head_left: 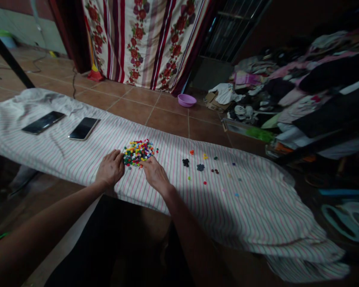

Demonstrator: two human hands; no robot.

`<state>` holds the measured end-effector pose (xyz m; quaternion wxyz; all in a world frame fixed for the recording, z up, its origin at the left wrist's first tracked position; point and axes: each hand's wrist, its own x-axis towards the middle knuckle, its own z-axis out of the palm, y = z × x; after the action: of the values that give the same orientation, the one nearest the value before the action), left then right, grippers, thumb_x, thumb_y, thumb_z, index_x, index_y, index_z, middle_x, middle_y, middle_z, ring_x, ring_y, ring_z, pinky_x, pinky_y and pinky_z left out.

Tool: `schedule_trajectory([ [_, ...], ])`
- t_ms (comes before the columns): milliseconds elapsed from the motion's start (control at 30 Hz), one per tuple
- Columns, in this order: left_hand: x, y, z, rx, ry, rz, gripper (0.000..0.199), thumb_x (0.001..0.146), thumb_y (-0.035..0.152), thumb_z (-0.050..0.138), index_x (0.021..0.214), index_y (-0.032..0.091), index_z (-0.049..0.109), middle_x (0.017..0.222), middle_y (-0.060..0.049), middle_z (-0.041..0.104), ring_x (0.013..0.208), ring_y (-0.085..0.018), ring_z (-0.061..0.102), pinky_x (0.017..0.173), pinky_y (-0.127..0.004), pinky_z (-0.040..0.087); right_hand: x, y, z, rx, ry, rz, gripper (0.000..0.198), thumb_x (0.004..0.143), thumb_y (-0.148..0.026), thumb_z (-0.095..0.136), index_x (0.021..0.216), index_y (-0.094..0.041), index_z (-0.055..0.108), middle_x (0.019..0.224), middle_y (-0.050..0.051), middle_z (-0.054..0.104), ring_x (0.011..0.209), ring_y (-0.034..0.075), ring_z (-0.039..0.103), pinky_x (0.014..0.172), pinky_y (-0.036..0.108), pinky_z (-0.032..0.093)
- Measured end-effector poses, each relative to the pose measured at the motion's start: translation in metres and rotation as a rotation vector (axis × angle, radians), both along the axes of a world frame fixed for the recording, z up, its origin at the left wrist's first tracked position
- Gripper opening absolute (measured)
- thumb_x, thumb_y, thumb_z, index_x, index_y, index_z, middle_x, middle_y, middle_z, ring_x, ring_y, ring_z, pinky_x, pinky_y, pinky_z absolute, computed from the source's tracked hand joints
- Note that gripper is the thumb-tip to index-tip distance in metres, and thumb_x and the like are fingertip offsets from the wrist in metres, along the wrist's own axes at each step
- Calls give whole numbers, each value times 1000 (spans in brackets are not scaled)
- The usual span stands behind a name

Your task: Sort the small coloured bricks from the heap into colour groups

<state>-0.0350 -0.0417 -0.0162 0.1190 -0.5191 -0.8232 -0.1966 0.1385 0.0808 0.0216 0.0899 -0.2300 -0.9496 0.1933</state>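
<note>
While there's a start made on splitting things by colour, most of the tiny beads are yet to be touched, I'd say. The big mixed heap of beads (pixel 137 150) is on the striped cloth (pixel 251 223), right in front of the person. Off to the right sit the little one-colour bits: a black cluster (pixel 186 162) and a dark grey cluster (pixel 200 167) are the chunkiest, then a few brown beads (pixel 215 171), orange ones (pixel 192 152) and yellow ones (pixel 205 156). Other spots look like just a bead or so, like the red bead (pixel 205 183) and the light blue bead (pixel 236 195) (some pale ones barely show up against the stripes). So, pretty early going imo.

The left hand (pixel 110 167) has its fingers curled at the heap's left edge; the right hand (pixel 154 172) points its fingers into the near right side. Can't tell if either is pinching a bead.
</note>
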Motion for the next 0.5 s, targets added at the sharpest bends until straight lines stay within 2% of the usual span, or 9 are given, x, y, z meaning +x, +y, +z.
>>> schedule_trajectory([
  [167,1,0,0,6,-5,7,40,91,26,37,120,12,61,133,-18,59,130,-31,50,107,-49,42,-14,0,-1,40,-19,-8,36,99,-18,37,122,-23,65,112,9,55,102,18,57,90,29,48],
  [300,1,0,0,3,-4,5,40,92,27,37,120,12,61,133,-18,59,131,-31,50,106,-48,42,-23,3,-5,68,31,-26,29,99,-23,43,113,-23,68,107,8,57,102,18,56,91,29,48],
  [500,1,0,0,7,18,2,39,92,28,37,120,14,60,131,-16,60,130,-29,50,105,-46,43,-34,3,-7,87,67,-16,23,97,-28,52,111,-24,70,108,7,59,107,20,54,96,32,45],
])
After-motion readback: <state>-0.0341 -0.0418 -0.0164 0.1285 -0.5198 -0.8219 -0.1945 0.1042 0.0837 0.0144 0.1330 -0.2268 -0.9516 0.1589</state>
